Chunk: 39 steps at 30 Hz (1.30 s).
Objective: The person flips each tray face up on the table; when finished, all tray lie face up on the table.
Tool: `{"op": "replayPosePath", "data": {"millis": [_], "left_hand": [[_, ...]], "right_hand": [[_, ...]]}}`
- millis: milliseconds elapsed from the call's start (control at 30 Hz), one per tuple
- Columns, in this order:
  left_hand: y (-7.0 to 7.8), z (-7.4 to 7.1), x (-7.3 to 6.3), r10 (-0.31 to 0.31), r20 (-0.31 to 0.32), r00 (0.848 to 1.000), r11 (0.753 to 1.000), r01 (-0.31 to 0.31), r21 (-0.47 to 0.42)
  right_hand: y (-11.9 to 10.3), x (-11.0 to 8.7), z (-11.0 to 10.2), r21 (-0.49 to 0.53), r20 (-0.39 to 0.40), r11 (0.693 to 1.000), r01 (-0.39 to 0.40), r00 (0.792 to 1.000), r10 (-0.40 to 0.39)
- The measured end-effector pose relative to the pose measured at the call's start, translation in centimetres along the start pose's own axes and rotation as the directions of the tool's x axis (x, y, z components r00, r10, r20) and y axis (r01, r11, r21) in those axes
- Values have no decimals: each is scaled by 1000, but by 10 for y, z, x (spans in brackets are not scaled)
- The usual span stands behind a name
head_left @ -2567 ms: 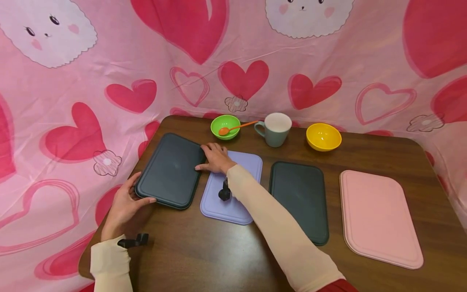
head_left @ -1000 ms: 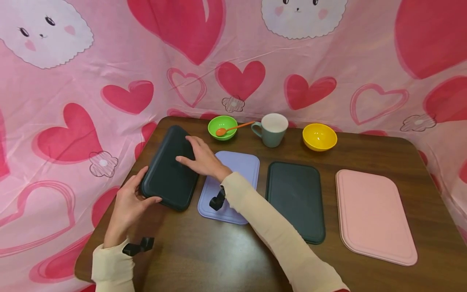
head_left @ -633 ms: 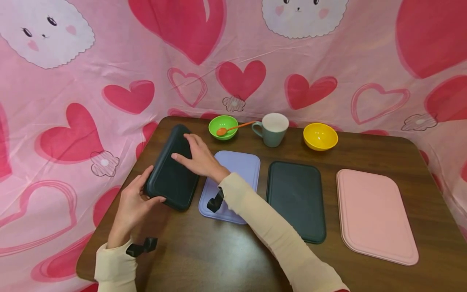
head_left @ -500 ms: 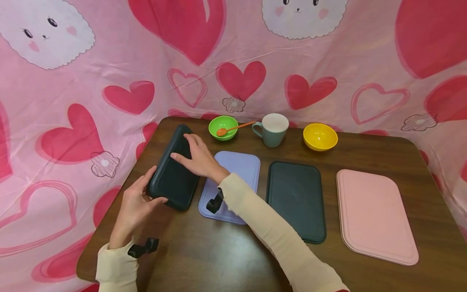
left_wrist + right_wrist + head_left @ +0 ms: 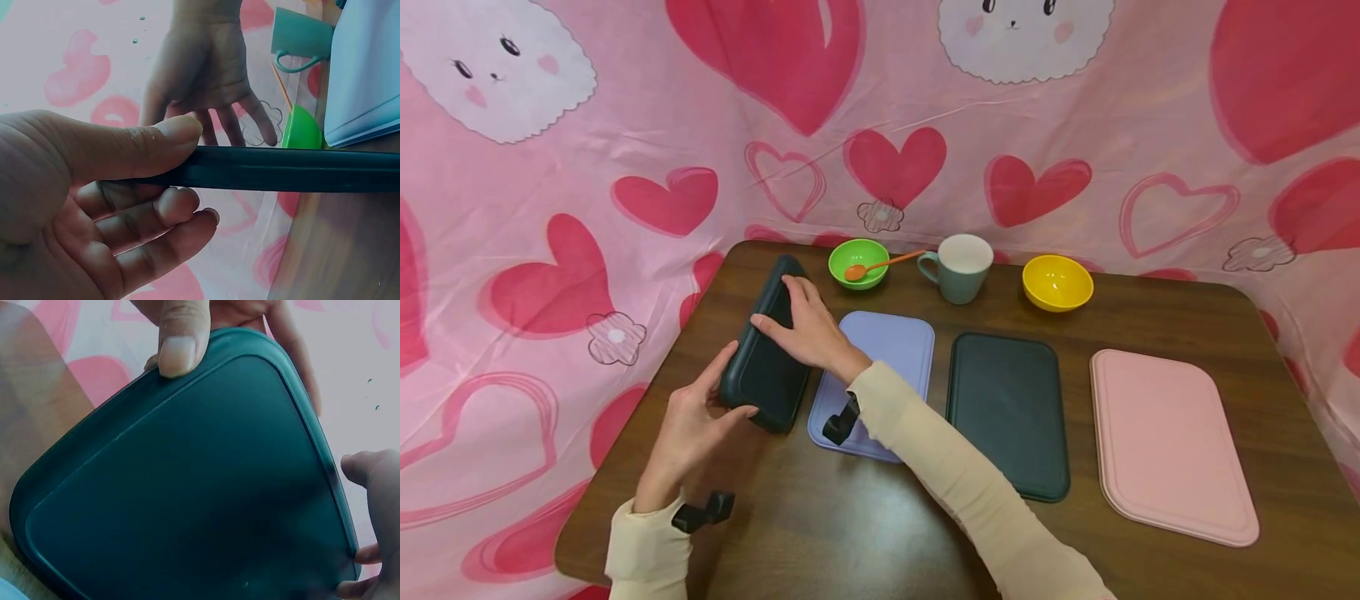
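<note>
A dark green rectangular board (image 5: 769, 375) stands steeply tilted at the table's left, its left long edge raised. My left hand (image 5: 688, 433) pinches its near left corner, thumb on one face and fingers behind, as the left wrist view shows at the board's thin edge (image 5: 294, 170). My right hand (image 5: 816, 333) lies along the upper part of the board with its fingers fairly straight. In the right wrist view, fingertips of the right hand (image 5: 384, 512) touch the board's edge while the thumb sits apart from it. The right forearm passes over a lilac board (image 5: 891, 333).
Flat on the brown table (image 5: 820, 525) lie a second dark green board (image 5: 1007, 408) and a pink board (image 5: 1172, 446). Along the back stand a green bowl (image 5: 850, 250) with an orange spoon (image 5: 857, 272), a grey-green mug (image 5: 961, 279) and a yellow bowl (image 5: 1057, 283). A pink heart-print cloth (image 5: 970, 187) hangs behind.
The dark green board has gone from nearly flat to steeply tilted, its left edge swinging up and rightward. My left hand has moved right with it; the right hand has shifted slightly left.
</note>
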<state>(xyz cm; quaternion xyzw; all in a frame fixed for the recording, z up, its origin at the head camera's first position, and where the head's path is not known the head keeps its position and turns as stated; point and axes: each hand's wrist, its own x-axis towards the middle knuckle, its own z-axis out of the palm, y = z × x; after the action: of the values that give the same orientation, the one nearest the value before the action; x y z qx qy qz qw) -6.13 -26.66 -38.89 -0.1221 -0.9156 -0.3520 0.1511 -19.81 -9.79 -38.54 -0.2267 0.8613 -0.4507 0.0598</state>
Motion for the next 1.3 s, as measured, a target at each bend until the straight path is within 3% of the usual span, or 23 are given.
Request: {"op": "replayPosePath", "data": {"millis": [200, 767, 1033, 1300], "left_hand": [[6, 2, 1, -1, 28, 1000, 1000, 0, 16], [16, 14, 3, 110, 70, 991, 994, -110, -7], [17, 23, 5, 207, 62, 976, 978, -205, -46], [13, 28, 7, 235, 104, 966, 969, -226, -96]], "right_hand": [[-6, -4, -2, 7, -9, 999, -34, 999, 34], [-24, -12, -12, -29, -62, 984, -178, 983, 176], [-29, -17, -15, -31, -56, 974, -223, 974, 221], [-23, -18, -15, 5, -55, 972, -236, 970, 236]]}}
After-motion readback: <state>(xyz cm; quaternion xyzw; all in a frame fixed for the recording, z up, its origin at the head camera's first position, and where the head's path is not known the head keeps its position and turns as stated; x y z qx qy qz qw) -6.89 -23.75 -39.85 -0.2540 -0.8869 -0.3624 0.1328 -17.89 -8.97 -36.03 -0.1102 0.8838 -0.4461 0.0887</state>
